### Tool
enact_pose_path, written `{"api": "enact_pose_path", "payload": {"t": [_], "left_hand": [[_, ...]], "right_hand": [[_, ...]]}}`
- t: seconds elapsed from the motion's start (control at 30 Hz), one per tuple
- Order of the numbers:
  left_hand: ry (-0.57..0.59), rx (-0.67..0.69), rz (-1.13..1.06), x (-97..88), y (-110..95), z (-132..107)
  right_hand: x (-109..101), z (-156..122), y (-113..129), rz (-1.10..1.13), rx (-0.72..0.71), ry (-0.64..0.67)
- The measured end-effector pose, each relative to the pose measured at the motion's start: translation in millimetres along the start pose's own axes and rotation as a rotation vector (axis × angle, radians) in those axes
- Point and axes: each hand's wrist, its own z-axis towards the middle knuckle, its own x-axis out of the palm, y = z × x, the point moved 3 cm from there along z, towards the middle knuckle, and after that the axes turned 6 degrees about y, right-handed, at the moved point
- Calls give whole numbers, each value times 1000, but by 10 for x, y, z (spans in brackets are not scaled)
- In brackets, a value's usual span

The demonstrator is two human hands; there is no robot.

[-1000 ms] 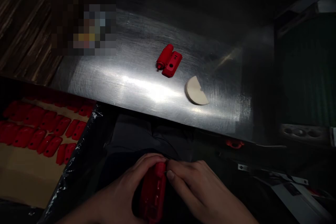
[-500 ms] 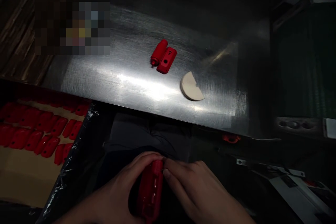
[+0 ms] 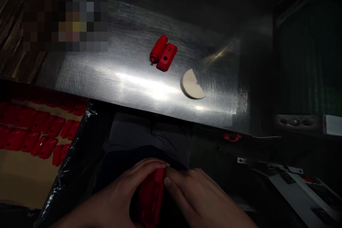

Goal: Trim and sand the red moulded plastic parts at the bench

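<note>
Low in the view, above my lap, my left hand (image 3: 121, 194) is wrapped around a red moulded plastic part (image 3: 151, 199), its fingers curled over the top end. My right hand (image 3: 199, 194) is closed, thumb and forefinger pinched against the upper right edge of the same part. Whatever sits in that pinch is too small or hidden to make out. On the metal table beyond lie two joined red plastic pieces (image 3: 163, 53), one rounded and one flat with a dark hole. Nearer the table's front edge rests a cream half-round piece (image 3: 191, 85).
A shiny steel tabletop (image 3: 128, 89) spans the middle, its front edge slanting down to the right. At left, a box lined with black plastic (image 3: 66, 171) holds rows of red parts (image 3: 24, 124) on cardboard. Dark machinery (image 3: 307, 57) stands at right.
The view has shifted slightly, moving the table items up and left. Both hands keep their hold on the red part, which has tilted a little. A thin glint by the right thumb no longer shows.
</note>
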Motion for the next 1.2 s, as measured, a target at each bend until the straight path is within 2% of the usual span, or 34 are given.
{"api": "enact_pose_path", "payload": {"t": [0.53,1.2], "left_hand": [[-7,16,-6,31,5,10],[19,-34,-14,24,23,22]], "right_hand": [[57,7,-66,111,62,43],[60,25,-96,159,91,66]]}}
